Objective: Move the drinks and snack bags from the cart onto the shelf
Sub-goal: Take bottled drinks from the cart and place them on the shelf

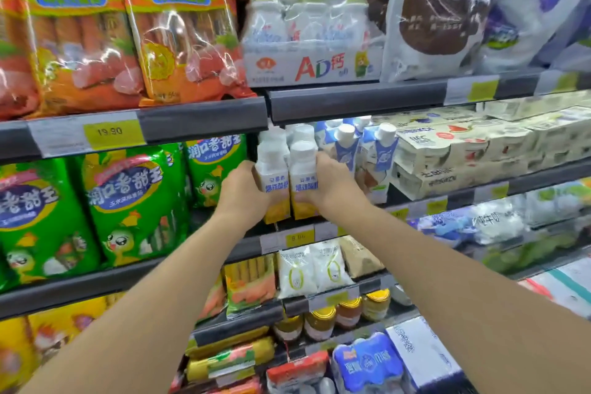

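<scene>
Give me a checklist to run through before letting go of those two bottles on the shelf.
1. Left hand grips the left bottle: ok.
2. Right hand grips the right bottle: ok.
3. Both bottles upright, caps up: ok.
4. Bottles resting on the shelf rather than held above it: cannot tell, hands hide the bases.
5. Room on the right: not ok, cartons stand tight beside the right hand.
6. Room behind: cannot tell, more white caps show just behind.
</scene>
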Available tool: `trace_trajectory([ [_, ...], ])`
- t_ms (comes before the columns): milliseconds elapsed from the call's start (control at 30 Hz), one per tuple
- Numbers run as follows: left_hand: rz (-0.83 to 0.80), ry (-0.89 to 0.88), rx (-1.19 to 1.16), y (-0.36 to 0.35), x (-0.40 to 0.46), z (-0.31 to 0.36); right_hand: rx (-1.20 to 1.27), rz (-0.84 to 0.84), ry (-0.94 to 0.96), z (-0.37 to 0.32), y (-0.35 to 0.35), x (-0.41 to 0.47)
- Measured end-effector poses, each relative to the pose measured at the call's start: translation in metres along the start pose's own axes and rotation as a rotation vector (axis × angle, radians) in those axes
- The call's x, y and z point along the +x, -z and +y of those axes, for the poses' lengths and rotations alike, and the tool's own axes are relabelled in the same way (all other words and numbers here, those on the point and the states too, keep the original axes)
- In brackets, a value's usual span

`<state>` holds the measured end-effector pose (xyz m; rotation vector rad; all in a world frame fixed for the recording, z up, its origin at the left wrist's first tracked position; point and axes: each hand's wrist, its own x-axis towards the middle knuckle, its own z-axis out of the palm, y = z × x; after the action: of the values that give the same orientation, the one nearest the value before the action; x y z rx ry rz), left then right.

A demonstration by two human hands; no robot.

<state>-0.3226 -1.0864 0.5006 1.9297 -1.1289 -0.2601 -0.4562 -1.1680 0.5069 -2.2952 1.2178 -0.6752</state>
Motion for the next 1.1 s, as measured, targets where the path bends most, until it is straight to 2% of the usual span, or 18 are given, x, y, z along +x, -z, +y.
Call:
trace_trajectory([
  [133,0.070,0.034,0.065,-0.007,-0.007,0.005,-0.080,-0.066,0.052,0.002,0.009,-0.003],
  [300,0.088,0.102,0.164,-0.008,-0.015,0.010,-0.254,0.013,0.188,0.001,0.020,-0.006],
  [533,0.070,0.121,0.153,-0.014,-0.014,0.009,-0.267,0.043,0.129,-0.003,0.016,0.002],
  [733,0.061,0.047,0.146,-0.018,-0.010,0.009,-0.323,0.069,0.091,0.000,0.018,-0.001],
  [1100,0.061,0.013,0.106,-0.015,-0.003,0.001,-0.322,0.048,0.004,-0.008,0.014,-0.003],
])
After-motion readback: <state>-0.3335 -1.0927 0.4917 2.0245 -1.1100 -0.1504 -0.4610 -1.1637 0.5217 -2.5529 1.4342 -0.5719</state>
